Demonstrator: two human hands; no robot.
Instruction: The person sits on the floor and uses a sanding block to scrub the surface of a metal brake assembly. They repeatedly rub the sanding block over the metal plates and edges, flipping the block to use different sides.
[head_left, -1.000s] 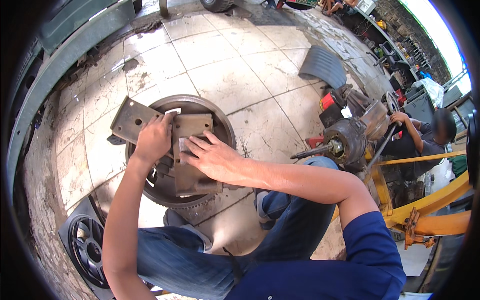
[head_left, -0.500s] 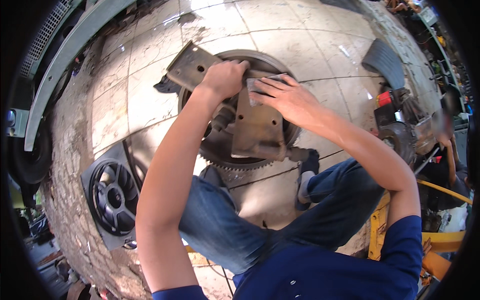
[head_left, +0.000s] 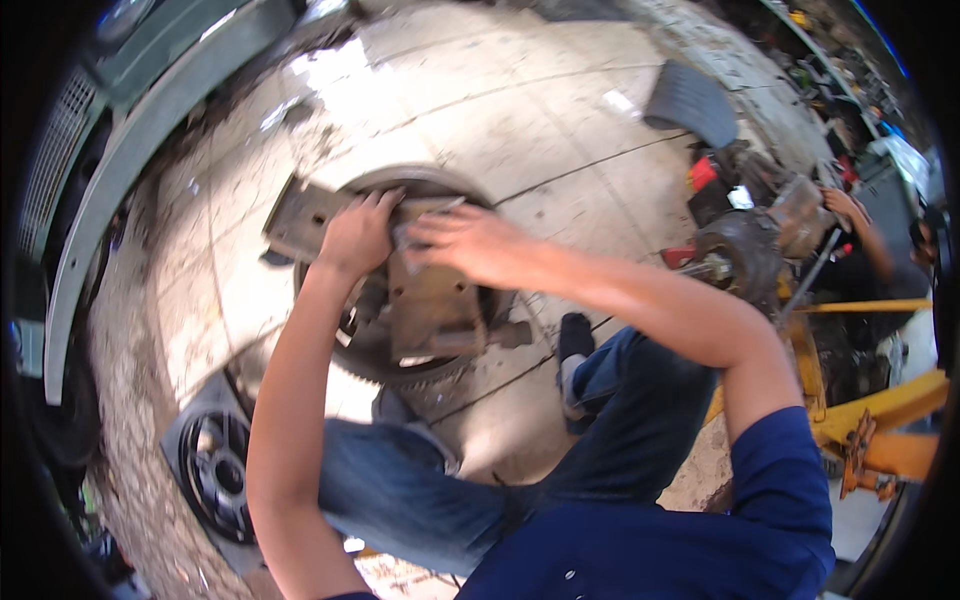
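In front of me a rusty metal bracket (head_left: 432, 310) with bolt holes lies across a round toothed flywheel (head_left: 400, 377) on the floor. One bracket plate (head_left: 300, 218) juts out past the flywheel at the far left. My left hand (head_left: 358, 235) is closed over the bracket's upper edge, fingers curled around it. Beside it, my right hand (head_left: 470, 243) presses a small grey sheet (head_left: 404, 247), which looks like sandpaper, onto the bracket's face. Its fingers are rather straight and blurred, and they cover most of the sheet.
A black cooling fan (head_left: 228, 475) leans at left, below a long curved metal beam (head_left: 120, 180). At right lie a dark curved panel (head_left: 692, 105) and a greasy round machine part (head_left: 745, 262). Another person's arm (head_left: 860, 225) shows beyond, near a yellow frame (head_left: 880, 405).
The whole view has shifted, so the bracket, flywheel and my hands appear lower and further left. My right hand stays on the grey sheet, now blurred; my left keeps its grip.
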